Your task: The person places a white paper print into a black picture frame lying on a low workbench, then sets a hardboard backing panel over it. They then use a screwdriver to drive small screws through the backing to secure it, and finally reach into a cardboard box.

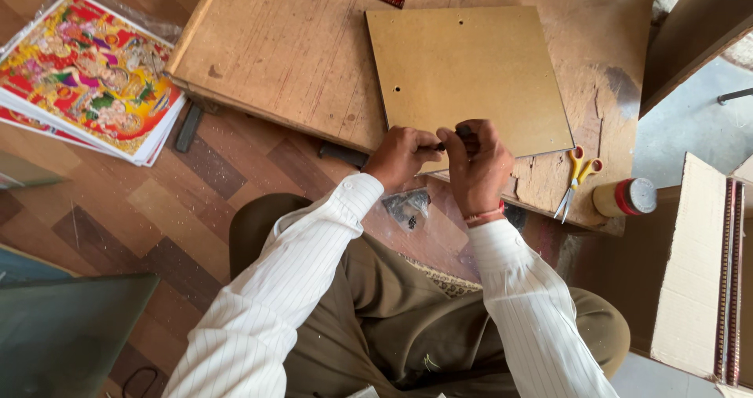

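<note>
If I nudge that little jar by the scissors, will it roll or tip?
The jar appears to lie on its side at the board's edge, so a nudge would likely roll it, perhaps off. It looks small, probably light. The scissors beside it might stop it.

A square board (469,76) lies on the workboard (298,53). Scissors (575,181) lie at its four o'clock, prints (82,72) at nine.

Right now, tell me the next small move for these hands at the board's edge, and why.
Probably press the small dark piece down against the near edge of the square board. Both the left hand and right hand pinch it right at that edge, so it looks unseated; what the piece is cannot be told. The scissors lie untouched.
</note>
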A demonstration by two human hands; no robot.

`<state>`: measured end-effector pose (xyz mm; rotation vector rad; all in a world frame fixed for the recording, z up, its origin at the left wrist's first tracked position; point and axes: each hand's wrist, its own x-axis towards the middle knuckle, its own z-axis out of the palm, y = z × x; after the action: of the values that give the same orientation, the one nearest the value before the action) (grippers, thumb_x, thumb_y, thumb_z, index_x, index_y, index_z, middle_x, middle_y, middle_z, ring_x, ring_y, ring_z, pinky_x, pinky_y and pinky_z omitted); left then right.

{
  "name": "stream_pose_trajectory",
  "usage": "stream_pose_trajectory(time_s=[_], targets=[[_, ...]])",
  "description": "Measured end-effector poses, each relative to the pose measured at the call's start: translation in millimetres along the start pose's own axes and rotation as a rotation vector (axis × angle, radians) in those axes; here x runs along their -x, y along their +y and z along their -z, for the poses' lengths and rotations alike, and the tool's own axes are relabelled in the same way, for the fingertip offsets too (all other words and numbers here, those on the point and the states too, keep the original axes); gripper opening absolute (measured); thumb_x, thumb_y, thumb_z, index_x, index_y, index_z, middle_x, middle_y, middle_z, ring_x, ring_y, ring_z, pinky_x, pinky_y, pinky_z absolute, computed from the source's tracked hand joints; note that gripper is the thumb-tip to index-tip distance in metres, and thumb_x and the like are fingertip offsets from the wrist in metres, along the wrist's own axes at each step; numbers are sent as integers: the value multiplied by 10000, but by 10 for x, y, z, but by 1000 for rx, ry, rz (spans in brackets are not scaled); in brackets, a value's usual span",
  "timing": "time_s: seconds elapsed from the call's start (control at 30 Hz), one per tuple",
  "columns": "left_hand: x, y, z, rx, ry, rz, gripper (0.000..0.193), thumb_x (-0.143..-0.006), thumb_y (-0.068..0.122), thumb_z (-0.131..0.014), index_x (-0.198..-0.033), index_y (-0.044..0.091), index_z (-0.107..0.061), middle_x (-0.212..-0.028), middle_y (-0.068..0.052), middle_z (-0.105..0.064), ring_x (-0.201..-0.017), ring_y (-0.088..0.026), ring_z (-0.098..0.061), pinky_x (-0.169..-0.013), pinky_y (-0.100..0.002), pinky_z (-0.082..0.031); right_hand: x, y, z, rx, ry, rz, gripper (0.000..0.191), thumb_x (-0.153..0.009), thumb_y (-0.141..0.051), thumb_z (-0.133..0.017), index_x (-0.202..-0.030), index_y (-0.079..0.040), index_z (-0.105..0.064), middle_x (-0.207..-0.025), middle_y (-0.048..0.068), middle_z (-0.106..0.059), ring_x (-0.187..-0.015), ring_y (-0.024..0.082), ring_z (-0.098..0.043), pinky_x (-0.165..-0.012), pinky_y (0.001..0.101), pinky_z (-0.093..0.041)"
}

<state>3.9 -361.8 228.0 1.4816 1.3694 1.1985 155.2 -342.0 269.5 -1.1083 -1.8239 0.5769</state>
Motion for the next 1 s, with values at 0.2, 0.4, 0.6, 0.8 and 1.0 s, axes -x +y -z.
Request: stream_pose_trajectory(time_s=[0.2,0.4,0.6,0.8,1.0], targets=[[-1,-31,0,-97,-39,91,194,-877,124,-786,-992,-26,-739,-881,-207,-747,-760,-330,-728,-709,-392,-573,12,-3,87,-60,-57,109,168,-967,-7,-729,-1134,12,-721,-974,101,-782,-888,117,-741,-782,258,-592],[5,-41,0,-47,-12,16,259,-812,118,-798,-1046,15,-759,-955,-170,-763,-848,-262,-787,-719,-355,-601,-6,63,-18,-54,40,8,184,-885,-44,-846,-967,12,-692,-855,80,-764,-791,101,-732,-720,245,-588],[9,-42,-6,-129,-9,-17,243,-809,112,-815,-1025,15,-760,-929,-185,-746,-846,-305,-756,-717,-381,-582,26,-1,-31,-2,48,-3,192,-910,-89,-823,-1016,13,-700,-870,105,-768,-790,127,-746,-705,260,-590],[22,-102,-22,-129,1,-33,226,-789,120,-825,-971,15,-742,-898,-183,-732,-833,-346,-727,-711,-404,-581,45,-75,60,-28,-16,149,176,-1001,-35,-702,-1176,-20,-720,-1010,90,-781,-919,148,-769,-803,267,-601],[-2,-124,-64,-128,38,-36,271,-755,128,-843,-988,13,-763,-947,-167,-752,-843,-313,-752,-742,-386,-589,4,-60,57,29,43,42,92,-915,-15,-763,-1000,-31,-729,-849,63,-766,-775,103,-733,-691,246,-564]])
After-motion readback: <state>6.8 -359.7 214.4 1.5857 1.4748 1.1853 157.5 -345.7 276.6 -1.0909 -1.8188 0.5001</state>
